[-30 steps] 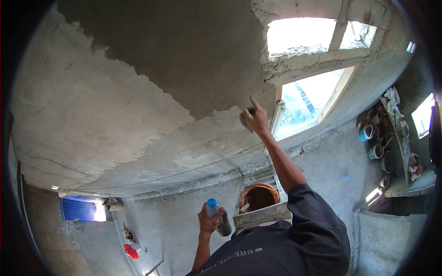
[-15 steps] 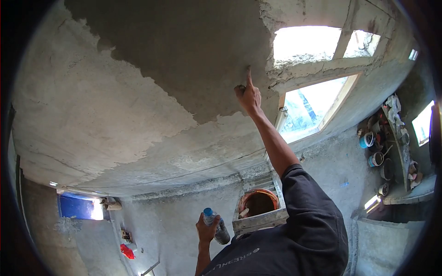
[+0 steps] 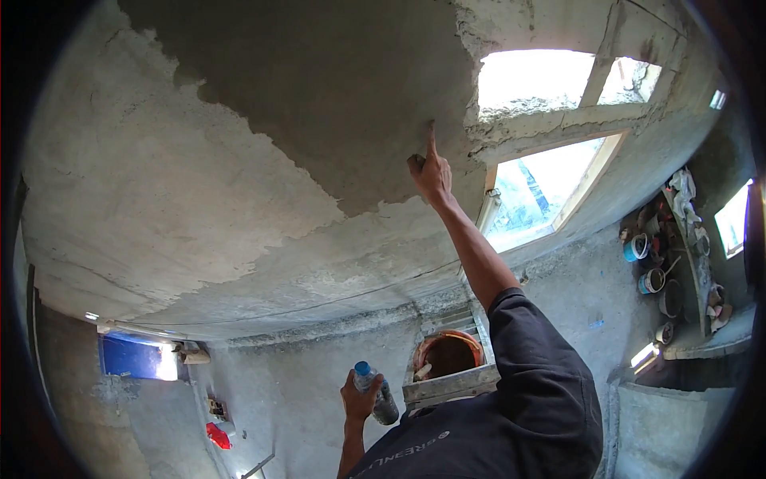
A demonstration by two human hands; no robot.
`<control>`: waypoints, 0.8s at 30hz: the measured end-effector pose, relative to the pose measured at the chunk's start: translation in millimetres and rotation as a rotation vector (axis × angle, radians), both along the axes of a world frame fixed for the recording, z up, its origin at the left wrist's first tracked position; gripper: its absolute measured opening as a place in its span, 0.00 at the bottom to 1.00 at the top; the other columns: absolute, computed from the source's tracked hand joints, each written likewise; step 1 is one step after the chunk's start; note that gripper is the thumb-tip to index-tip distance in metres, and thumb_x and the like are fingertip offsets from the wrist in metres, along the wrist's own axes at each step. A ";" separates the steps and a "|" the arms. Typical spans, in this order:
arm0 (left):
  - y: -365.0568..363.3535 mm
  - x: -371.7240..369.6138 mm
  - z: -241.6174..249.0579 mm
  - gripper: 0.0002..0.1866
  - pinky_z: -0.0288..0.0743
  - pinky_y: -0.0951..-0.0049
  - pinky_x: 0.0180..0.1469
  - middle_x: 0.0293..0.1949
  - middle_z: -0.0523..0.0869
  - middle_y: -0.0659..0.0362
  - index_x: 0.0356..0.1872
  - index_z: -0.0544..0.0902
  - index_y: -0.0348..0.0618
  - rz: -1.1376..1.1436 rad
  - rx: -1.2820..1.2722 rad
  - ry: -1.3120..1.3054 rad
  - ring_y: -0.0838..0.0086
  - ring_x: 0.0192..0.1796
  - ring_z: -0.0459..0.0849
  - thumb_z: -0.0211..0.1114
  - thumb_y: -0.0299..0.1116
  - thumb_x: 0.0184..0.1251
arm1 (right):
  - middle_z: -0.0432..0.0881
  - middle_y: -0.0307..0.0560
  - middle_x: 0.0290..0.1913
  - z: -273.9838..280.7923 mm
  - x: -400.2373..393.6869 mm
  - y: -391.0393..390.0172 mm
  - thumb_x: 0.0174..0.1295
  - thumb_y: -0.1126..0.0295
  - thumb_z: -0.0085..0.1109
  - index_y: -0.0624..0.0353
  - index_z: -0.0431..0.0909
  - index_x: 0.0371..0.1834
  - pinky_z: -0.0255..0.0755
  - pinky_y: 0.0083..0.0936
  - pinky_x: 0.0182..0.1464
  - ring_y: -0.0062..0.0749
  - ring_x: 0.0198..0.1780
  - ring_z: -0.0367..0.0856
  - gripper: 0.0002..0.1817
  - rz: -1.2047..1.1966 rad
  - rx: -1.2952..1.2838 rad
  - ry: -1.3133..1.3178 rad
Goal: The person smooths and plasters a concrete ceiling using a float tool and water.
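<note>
My right hand (image 3: 433,176) reaches up to the plastered wall, its index finger stretched out onto the dark damp patch (image 3: 335,88). The other fingers look curled, and I see nothing held in them. Around the dark patch lies paler, drier plaster (image 3: 175,191) with a ragged border. Lower down, my left hand (image 3: 357,399) grips a clear plastic bottle (image 3: 386,409) with a blue cap. Dark contents show through the bottle, which tilts slightly.
Window openings (image 3: 536,80) with rough edges and a wooden frame (image 3: 590,180) lie right of my raised arm. Below stands an orange tub (image 3: 477,348) beside wooden boards (image 3: 451,385). Several buckets (image 3: 653,279) are at the far right. A red item (image 3: 218,436) is at lower left.
The view has shifted very slightly. My right fingertip stays at the dark patch, and my left hand keeps the bottle in the same place.
</note>
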State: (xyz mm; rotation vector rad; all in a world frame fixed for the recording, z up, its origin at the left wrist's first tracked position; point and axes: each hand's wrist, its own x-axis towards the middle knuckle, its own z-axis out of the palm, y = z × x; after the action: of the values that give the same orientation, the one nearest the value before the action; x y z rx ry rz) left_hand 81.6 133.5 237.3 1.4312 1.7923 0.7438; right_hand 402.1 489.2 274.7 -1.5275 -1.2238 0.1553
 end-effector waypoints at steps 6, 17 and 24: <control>-1.3 -3.6 -4.3 0.23 0.78 0.67 0.36 0.28 0.86 0.55 0.35 0.79 0.39 0.000 0.008 -0.004 0.67 0.31 0.86 0.74 0.48 0.52 | 0.82 0.60 0.28 3.9 5.6 -5.4 0.53 0.67 0.60 0.48 0.40 0.76 0.76 0.46 0.37 0.56 0.31 0.82 0.49 0.037 -0.126 0.008; -1.2 -4.5 -8.7 0.24 0.79 0.66 0.38 0.29 0.87 0.53 0.36 0.79 0.39 -0.013 -0.014 0.008 0.65 0.33 0.88 0.74 0.49 0.52 | 0.83 0.57 0.32 -6.8 2.2 -19.3 0.53 0.63 0.63 0.56 0.70 0.61 0.76 0.40 0.38 0.50 0.34 0.83 0.30 -0.045 -0.014 0.037; -3.5 -1.9 -6.5 0.23 0.79 0.65 0.37 0.28 0.87 0.53 0.35 0.79 0.40 0.022 0.011 -0.010 0.63 0.32 0.88 0.74 0.49 0.52 | 0.83 0.42 0.35 -42.9 46.3 -109.7 0.59 0.60 0.64 0.66 0.80 0.48 0.74 0.22 0.34 0.22 0.35 0.79 0.21 0.433 -0.229 0.733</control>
State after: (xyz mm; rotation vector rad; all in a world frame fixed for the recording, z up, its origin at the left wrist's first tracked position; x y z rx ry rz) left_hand 79.7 130.1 230.8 1.4150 1.8008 0.7724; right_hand 448.4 379.4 231.8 -1.1927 -0.9265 1.0724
